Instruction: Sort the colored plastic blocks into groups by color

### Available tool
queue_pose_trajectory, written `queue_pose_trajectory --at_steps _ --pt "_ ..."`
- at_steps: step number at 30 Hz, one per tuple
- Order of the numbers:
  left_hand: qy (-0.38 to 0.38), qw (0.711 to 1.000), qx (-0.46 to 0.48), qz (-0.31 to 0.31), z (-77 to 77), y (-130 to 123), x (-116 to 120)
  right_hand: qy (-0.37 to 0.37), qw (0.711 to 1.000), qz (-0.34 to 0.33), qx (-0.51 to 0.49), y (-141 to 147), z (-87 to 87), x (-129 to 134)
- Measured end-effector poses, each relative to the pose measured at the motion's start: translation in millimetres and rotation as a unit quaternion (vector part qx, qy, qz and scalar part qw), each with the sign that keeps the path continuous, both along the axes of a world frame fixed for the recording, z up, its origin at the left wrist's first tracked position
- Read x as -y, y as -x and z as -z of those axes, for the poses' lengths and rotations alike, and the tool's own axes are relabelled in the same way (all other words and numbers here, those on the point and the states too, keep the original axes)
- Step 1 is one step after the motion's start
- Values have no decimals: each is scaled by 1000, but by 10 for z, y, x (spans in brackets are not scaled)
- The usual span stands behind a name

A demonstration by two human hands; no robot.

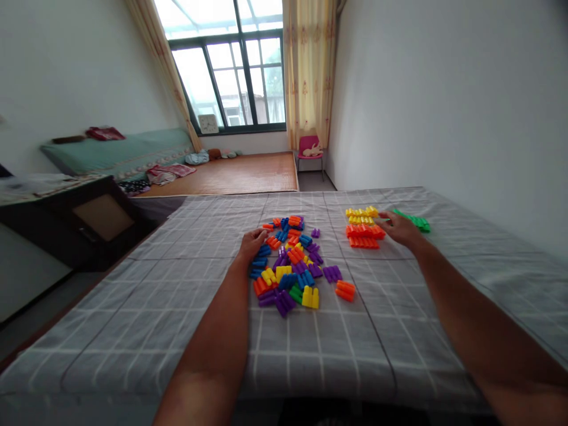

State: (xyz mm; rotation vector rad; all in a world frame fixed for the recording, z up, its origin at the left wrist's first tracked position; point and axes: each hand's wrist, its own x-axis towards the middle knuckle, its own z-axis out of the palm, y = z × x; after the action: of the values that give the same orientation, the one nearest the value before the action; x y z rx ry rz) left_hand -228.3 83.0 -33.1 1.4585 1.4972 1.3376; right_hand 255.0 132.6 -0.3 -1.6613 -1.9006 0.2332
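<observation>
My left hand (254, 241) is at the left edge of a loose pile of coloured plastic building blocks (296, 255). Its fingers are curled together beside an orange block (268, 226), and what they hold, if anything, is hidden. Blue blocks (261, 260) lie just below that hand. On the right, my right hand (397, 228) reaches in with fingers stretched out and apart, close to the right end of the yellow block rows (361, 215). Orange-red block rows (364, 235) lie directly in front of the yellow ones. Beyond that hand sits a green block row (413, 221), partly covered by it.
A grey checked cloth (155, 307) covers the table. Single purple (332, 273) and orange (345, 290) blocks lie right of the pile. Behind are a low bed platform (248, 171), a pink chair (309, 145) and a window. A dark cabinet (89, 219) stands left.
</observation>
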Motion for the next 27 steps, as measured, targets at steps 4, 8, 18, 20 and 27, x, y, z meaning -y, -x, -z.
queue_pose_trajectory --at_steps 4,8,18,20,27 --pt "-4 1000 6 3 32 -3 -28 -41 983 -171 51 776 -188 134" --pt "-11 1000 8 8 32 -13 -19 -8 953 -280 113 1644 -213 156" --pt "-23 999 11 30 21 -14 -24 57 945 -225 230 2633 -100 -59" --pt "-23 999 18 34 24 -22 -29 70 949 -228 205 2691 -82 -64" --pt "-23 999 2 27 59 -16 -55 66 959 -250 113 2723 -180 4"
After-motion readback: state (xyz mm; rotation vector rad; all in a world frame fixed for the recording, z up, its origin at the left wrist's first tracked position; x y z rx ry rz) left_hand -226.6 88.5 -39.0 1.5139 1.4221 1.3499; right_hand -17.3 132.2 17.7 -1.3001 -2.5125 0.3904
